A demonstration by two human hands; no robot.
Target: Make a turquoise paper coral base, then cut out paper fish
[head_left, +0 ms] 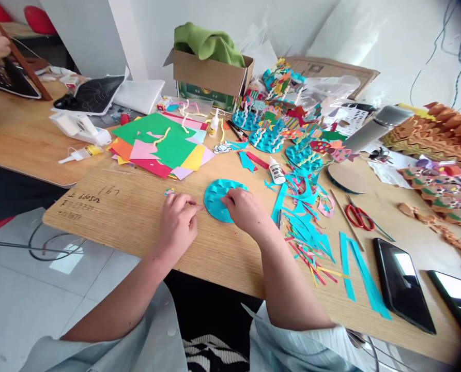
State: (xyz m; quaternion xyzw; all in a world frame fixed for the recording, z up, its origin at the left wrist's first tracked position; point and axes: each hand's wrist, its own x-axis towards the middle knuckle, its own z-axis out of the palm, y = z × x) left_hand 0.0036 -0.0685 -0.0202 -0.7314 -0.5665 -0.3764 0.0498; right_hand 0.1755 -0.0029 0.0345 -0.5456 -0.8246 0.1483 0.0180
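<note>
Head view: my right hand (244, 206) holds nothing and rests bent fingertips on the teal paper disc (215, 204), which lies flat on the counter (129, 217) near me. My left hand (178, 221) is curled just left of it, and I cannot tell whether it pinches anything. I judge I'm decorating the disc, so the next move needs steady, exact placing.

You see a teal disc (217, 200), ridged in a scale pattern, on the pale wood-grain bench (137, 217). The paper sheets (164, 147) are green, pink, yellow, orange and red. The scissors (359, 216) have red handles; the cut strips (360, 274) are teal.
</note>
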